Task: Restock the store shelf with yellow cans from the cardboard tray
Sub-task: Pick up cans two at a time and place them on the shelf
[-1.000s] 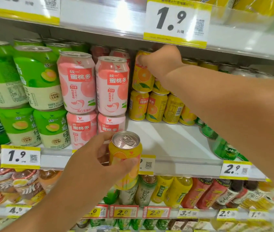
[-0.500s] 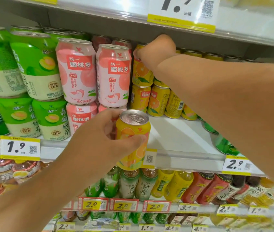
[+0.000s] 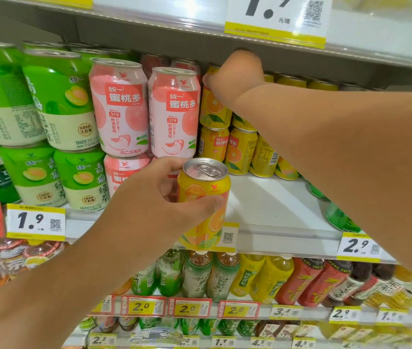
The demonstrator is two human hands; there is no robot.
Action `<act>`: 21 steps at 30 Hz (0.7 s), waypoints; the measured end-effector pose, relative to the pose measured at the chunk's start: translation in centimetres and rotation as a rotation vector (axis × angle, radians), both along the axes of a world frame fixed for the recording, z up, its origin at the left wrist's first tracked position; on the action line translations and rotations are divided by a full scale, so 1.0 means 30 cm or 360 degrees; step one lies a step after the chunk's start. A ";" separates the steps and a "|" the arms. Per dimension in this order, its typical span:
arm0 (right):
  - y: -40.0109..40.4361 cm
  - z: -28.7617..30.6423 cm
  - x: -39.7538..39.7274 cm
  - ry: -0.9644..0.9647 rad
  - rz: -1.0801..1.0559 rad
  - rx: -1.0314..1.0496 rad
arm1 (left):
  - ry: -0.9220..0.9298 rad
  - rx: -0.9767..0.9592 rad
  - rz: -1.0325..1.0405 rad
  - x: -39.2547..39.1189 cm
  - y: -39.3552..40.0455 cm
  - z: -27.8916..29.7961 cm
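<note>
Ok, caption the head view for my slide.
Left hand holds a yellow can at the shelf; right hand touches stacked cans.

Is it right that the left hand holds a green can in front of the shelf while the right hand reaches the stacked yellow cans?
Not quite: the head view shows the left hand gripping a yellow can, not green. The right hand does reach the stacked yellow cans.
</note>
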State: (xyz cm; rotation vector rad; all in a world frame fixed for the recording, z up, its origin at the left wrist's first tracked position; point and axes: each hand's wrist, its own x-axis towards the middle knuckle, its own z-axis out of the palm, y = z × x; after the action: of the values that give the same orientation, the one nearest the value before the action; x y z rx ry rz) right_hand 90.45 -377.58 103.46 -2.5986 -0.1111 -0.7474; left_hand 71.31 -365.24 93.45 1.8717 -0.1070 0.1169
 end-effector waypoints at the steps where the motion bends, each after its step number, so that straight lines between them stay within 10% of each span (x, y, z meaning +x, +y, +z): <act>1: -0.004 0.003 0.001 -0.0001 0.0004 -0.0019 | -0.0004 0.0002 0.0000 0.000 0.001 -0.001; 14: -0.035 -0.017 -0.009 -0.0231 -0.0235 -0.0457 | 0.0035 -0.0046 -0.0011 0.019 -0.006 -0.014; 21: -0.077 -0.068 -0.034 -0.0305 -0.0005 -0.0099 | 0.0032 -0.0001 0.0053 0.017 -0.008 -0.022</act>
State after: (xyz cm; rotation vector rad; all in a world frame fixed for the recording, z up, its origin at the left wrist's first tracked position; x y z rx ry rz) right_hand 89.44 -379.89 101.42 -2.5803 -0.1906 -1.0078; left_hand 71.83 -365.50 92.80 1.8740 -0.0619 0.1209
